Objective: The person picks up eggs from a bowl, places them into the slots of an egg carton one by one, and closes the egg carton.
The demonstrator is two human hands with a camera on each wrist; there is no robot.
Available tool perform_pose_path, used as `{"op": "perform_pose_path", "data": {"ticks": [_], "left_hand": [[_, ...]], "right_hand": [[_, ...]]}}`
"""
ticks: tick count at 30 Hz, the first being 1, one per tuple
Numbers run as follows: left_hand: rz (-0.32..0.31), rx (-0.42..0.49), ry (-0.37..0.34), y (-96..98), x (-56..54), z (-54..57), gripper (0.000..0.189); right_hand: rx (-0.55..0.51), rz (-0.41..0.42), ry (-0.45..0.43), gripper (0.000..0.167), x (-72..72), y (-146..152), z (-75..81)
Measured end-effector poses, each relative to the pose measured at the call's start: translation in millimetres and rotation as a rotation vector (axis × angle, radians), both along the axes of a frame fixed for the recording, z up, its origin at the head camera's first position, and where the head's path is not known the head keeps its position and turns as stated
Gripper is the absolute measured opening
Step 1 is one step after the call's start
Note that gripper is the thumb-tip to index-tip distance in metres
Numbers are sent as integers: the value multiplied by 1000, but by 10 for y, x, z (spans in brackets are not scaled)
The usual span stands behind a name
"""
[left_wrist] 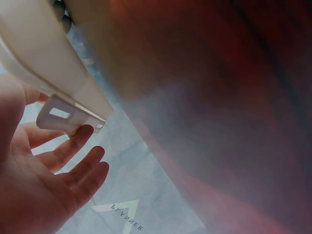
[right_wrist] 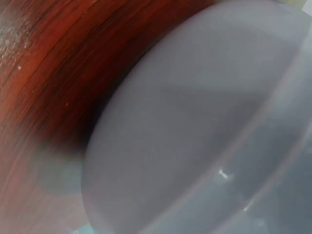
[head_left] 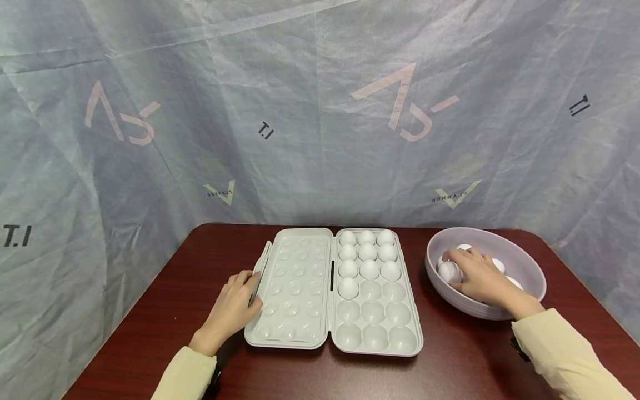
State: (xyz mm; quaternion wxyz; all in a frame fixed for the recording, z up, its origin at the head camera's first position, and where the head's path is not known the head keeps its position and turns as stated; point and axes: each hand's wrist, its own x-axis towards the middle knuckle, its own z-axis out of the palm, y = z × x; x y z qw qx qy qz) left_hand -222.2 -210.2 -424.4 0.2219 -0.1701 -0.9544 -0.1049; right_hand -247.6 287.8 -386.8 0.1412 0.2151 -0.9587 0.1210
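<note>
An open white egg box point(head_left: 332, 289) lies on the table, its dimpled lid point(head_left: 295, 272) to the left. White eggs point(head_left: 368, 252) fill the far three rows of the right half, with one more in the left cup of the fourth row. My left hand point(head_left: 235, 303) holds the lid's outer edge by its latch flap point(left_wrist: 73, 114), with thumb and fingers on either side. At the right, my right hand point(head_left: 482, 278) reaches into a pale purple bowl point(head_left: 525, 266) and grips an egg point(head_left: 450, 272). Several more eggs lie in the bowl, partly hidden by the hand.
The dark red wooden table point(head_left: 165, 316) carries everything. A grey printed cloth point(head_left: 300, 111) hangs behind its far edge. In the right wrist view the bowl's outer wall point(right_wrist: 195, 122) fills most of the picture and hides the right hand.
</note>
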Motion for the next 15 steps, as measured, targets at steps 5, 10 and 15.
{"op": "perform_pose_path", "data": {"ticks": [5, 10, 15], "left_hand": [[0, 1, -4, -3, -4, -10, 46], [0, 1, -8, -5, -13, -16, 45], [-3, 2, -10, -8, -12, -15, 45]], "right_hand": [[-23, 2, 42, 46, -14, -11, 22], [-42, 13, 137, 48, -52, -20, 47], [-52, 26, 223, 50, -78, -42, 111]]}}
